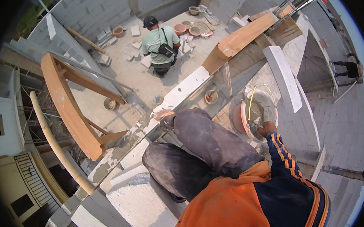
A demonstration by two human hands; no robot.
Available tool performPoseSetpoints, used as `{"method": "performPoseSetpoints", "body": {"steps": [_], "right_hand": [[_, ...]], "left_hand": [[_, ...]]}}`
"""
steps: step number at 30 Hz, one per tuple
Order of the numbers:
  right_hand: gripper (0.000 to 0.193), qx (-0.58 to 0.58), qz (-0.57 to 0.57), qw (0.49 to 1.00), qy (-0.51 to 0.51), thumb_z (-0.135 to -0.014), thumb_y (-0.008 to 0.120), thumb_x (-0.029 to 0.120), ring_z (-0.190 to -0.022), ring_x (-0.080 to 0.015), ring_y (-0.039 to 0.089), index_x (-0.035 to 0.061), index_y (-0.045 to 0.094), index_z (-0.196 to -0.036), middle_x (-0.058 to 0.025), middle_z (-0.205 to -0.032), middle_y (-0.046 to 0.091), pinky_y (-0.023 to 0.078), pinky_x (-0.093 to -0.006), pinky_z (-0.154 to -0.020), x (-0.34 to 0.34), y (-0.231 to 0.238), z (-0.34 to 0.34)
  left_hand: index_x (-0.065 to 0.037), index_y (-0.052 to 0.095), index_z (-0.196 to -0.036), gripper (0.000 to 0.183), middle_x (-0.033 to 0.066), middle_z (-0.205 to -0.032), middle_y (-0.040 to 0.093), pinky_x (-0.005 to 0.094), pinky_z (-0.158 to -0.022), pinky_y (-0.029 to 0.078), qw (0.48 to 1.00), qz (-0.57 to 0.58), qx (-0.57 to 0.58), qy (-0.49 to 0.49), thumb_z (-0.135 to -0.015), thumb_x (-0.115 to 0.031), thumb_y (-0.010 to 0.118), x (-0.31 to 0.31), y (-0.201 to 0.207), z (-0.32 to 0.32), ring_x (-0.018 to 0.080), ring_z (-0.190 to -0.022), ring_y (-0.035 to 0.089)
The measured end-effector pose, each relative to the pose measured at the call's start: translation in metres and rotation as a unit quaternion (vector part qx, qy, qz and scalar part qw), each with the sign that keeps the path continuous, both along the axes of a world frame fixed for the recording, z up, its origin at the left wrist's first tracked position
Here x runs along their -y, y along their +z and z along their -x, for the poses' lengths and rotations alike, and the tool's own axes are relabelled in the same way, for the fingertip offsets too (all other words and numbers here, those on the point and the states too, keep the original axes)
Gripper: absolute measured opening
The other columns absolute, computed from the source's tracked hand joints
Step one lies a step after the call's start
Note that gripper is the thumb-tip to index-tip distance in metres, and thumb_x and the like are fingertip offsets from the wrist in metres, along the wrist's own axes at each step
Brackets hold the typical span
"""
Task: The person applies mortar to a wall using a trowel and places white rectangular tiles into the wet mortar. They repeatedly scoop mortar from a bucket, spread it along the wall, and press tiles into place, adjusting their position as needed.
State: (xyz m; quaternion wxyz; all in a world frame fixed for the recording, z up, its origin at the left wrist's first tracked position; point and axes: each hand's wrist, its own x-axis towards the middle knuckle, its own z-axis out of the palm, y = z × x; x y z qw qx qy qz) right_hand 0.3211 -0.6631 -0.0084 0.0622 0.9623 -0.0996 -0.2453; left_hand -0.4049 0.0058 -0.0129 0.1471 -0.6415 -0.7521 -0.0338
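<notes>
Holding wet grey mortar (256,112), the round pale bucket (272,107) is probably heavy and stiff-walled, best gripped at opposite sides. It stands right of the dusty trousered legs (214,137), by the right hand (268,129), its fingers curled at the near edge, around what I cannot tell.

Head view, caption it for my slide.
Right hand at a bucket of grey mortar, while a co-worker crouches on the floor below.
</notes>
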Motion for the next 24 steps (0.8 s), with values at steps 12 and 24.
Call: {"method": "performPoseSetpoints", "body": {"steps": [12, 24], "right_hand": [[0.029, 0.076, -0.384, 0.880, -0.269, -0.082, 0.071, 0.030, -0.049, -0.0151, 0.055, 0.0024, 0.071, -0.073, -0.0042, -0.062, 0.062, 0.046, -0.0313, -0.048, 0.057, 0.013, 0.070], [0.025, 0.119, -0.387, 0.861, -0.307, -0.087, 0.066, 0.027, -0.047, -0.0139, 0.050, 0.0037, 0.068, -0.078, -0.0041, -0.063, 0.059, 0.040, -0.0305, -0.044, 0.085, 0.030, 0.109]], "left_hand": [[-0.011, 0.045, -0.148, 0.079, 0.0173, -0.145, 0.050, 0.0490, -0.111, 0.037, 1.000, -0.003, 0.001, -0.023, -0.093, -0.067, 0.049, -0.013, -0.003, 0.007, 0.0369, -0.134, 0.046], [-0.012, 0.046, -0.148, 0.081, 0.0166, -0.146, 0.050, 0.0482, -0.112, 0.036, 0.998, 0.010, 0.056, -0.001, -0.092, -0.071, 0.047, 0.002, 0.022, 0.029, 0.0363, -0.134, 0.046]]}}
